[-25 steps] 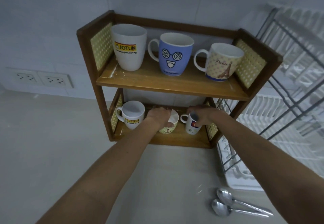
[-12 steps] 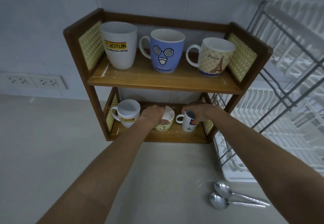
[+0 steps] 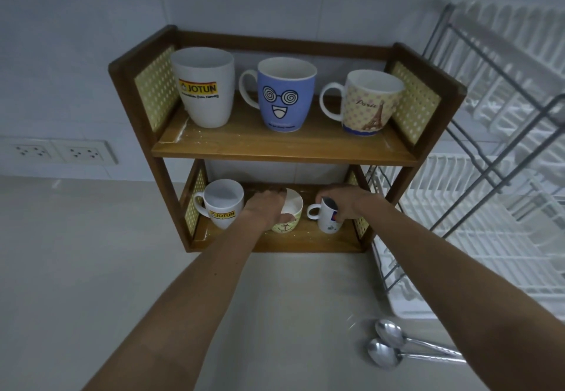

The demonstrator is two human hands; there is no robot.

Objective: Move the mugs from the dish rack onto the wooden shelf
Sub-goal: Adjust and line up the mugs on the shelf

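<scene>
The wooden shelf [image 3: 275, 150] has two levels. Its top board carries a tall white Jotun mug [image 3: 203, 86], a blue cartoon-face mug [image 3: 282, 94] and a cream Paris mug [image 3: 371, 103]. On the lower board a small white Jotun mug [image 3: 223, 205] stands at the left. My left hand [image 3: 266, 208] grips the rim of a pale green anchor cup [image 3: 290, 216] in the middle. My right hand [image 3: 345, 202] is closed around a small white mug [image 3: 325, 219] with a red and blue mark, at the right. Both rest on the board.
The white dish rack [image 3: 477, 207] with its grey metal frame stands to the right of the shelf; no mugs show in it. Two metal spoons [image 3: 397, 348] lie on the pale counter in front of it. Wall sockets [image 3: 61, 152] sit at the left.
The view has shifted a little, so the shelf sits differently in frame. Both hands have stayed on the same two cups on the lower board.
</scene>
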